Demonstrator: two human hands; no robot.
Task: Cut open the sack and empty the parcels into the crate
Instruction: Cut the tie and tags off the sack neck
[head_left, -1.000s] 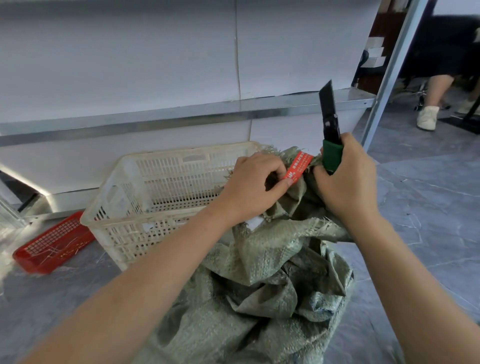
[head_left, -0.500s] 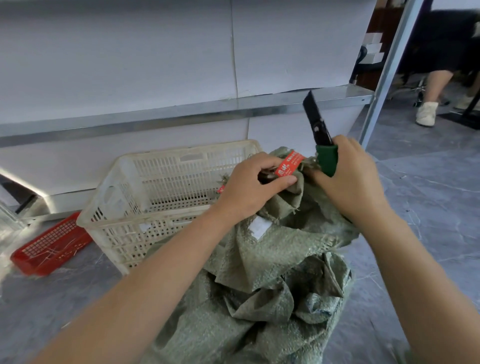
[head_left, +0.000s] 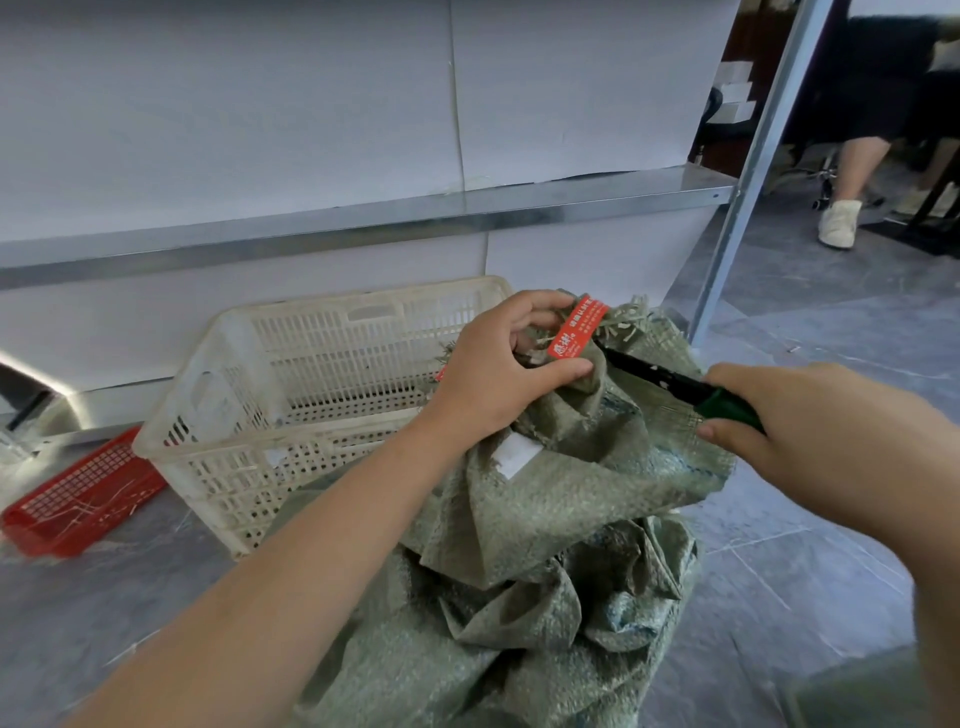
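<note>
A green woven sack (head_left: 524, 571) stands bunched on the floor in front of me. Its tied neck carries a red tag (head_left: 576, 327), and my left hand (head_left: 498, 374) grips that neck just beside the tag. My right hand (head_left: 810, 426) holds a utility knife (head_left: 670, 382) by its green handle. The black blade lies nearly level and points left, its tip at the sack's neck under the tag. A cream plastic crate (head_left: 291, 395) stands tilted just behind the sack on the left, nothing visible inside it. The parcels are hidden inside the sack.
A red mesh tray (head_left: 78, 499) lies on the floor at far left. A metal shelf edge (head_left: 363, 218) runs above the crate, with its upright post (head_left: 753, 171) at right. Another person's leg and white shoe (head_left: 839, 221) show at upper right.
My right hand has swung the knife down from pointing upward to nearly level, with the blade tip brought to the sack's neck. My left hand keeps its grip by the tag.
</note>
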